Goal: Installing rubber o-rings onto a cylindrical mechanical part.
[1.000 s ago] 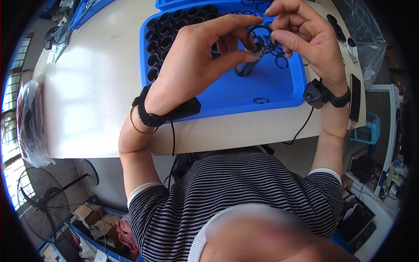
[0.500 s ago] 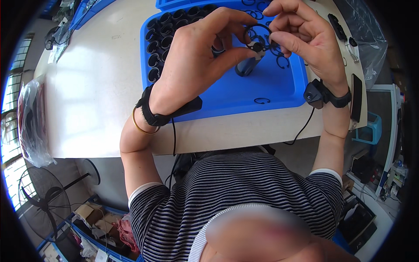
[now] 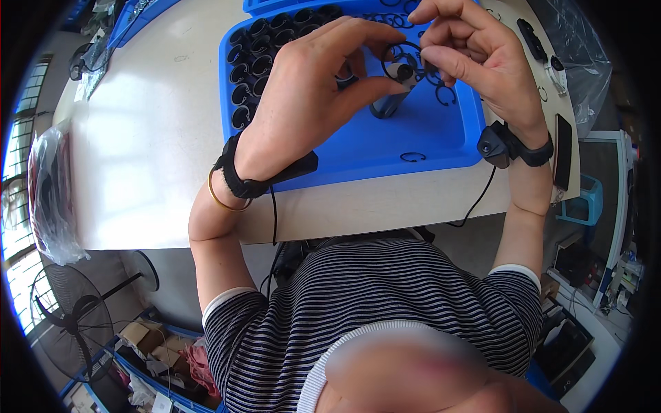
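My left hand (image 3: 306,96) curves around the upper end of a dark cylinder (image 3: 387,107) over the blue tray (image 3: 323,168). Its thumb tip lies against the cylinder's pale end, while its forefinger reaches the black retaining ring (image 3: 402,44) around that end. On the ring's right side, my right hand (image 3: 482,72) pinches with thumb and fingers. The contact points are small and partly covered by the fingers. Loose black retaining rings lie in the tray, one (image 3: 446,96) below my right fingers and another (image 3: 413,157) near the front edge.
Rows of short black cylindrical parts (image 3: 241,94) fill the tray's left side. A long black object (image 3: 562,151) and a dark tool (image 3: 530,40) lie on the table (image 3: 151,138) to the right. Thin cables hang from both wrist devices over the front edge.
The ring has shifted slightly left and tilts differently around the cylinder's end. That end shows a smoother pale side than before. My right fingers moved slightly left with the ring.
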`<state>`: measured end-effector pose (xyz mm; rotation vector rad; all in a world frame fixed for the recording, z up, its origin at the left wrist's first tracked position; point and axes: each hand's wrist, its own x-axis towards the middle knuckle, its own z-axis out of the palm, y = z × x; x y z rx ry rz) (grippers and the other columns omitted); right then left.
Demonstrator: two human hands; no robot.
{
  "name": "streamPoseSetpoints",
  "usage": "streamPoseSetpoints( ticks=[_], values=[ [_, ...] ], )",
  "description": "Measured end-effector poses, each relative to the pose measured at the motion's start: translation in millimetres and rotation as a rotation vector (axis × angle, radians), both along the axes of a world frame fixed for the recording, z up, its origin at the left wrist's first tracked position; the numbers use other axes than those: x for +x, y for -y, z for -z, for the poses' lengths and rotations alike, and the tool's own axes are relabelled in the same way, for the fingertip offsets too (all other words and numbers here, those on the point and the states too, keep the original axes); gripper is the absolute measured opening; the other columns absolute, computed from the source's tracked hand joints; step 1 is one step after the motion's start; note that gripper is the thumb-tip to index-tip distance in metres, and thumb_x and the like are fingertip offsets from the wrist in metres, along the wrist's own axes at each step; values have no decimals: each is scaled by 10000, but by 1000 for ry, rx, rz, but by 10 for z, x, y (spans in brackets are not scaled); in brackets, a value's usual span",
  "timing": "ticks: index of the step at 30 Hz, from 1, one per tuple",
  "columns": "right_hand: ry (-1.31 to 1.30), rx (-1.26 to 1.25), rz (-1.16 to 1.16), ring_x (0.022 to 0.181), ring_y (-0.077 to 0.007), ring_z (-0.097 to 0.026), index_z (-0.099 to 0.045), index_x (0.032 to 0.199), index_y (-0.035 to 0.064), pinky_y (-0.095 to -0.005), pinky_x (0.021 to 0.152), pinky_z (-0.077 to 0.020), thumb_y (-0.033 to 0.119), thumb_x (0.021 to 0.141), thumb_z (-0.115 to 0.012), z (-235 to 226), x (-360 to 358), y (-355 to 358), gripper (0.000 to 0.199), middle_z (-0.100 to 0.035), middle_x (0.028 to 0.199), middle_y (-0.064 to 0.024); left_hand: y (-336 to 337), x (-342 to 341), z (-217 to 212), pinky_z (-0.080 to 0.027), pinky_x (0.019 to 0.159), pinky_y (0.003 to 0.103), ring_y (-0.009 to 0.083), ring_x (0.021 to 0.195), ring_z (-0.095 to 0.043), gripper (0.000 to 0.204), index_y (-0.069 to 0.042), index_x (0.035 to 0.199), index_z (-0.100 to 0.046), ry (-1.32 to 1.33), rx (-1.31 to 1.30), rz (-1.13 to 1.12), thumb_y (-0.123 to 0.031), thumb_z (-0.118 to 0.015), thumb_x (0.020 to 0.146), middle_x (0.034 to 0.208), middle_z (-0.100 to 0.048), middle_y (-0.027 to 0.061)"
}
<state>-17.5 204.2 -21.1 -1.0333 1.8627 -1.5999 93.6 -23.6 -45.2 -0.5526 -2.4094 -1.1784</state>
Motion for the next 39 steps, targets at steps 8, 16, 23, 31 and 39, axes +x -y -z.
streamPoseSetpoints(
  ticks=[8,16,23,31,39],
  values=[
    [-511,354,-69,848,-85,-640,-706,1153,66,-223,705,-456,106,825,-760,13,-67,-39,335,-693,952,-4,-2,-15,39,-504,706,246,131,782,-597,431,-54,1141,-697,28,-113,-12,-109,-860,746,973,-641,23],
    [-503,407,-95,771,-95,-633,-704,1126,54,-238,659,-451,102,811,-764,56,-54,-7,323,-690,890,-18,-6,-39,86,-498,681,251,140,751,-586,416,-43,1151,-699,82,-130,-3,-92,-838,762,982,-634,32],
    [-485,414,-79,737,-94,-629,-704,1121,61,-238,643,-440,102,812,-763,40,-25,20,317,-683,857,-14,2,-42,112,-495,673,255,138,749,-586,418,-45,1165,-700,87,-126,3,-96,-832,773,978,-630,34],
    [-527,414,-89,753,-88,-633,-705,1137,76,-234,640,-434,106,824,-756,34,-32,28,318,-695,881,-8,-10,-43,116,-486,670,249,136,743,-573,422,-41,1168,-699,111,-139,-3,-97,-834,772,934,-602,27],
    [-525,402,-93,764,-93,-638,-690,1168,73,-236,646,-449,90,829,-747,97,-64,11,344,-701,909,-11,0,-46,144,-504,736,285,175,853,-612,527,-68,1217,-681,89,-168,-18,-114,-865,726,1021,-621,41]
  ],
)
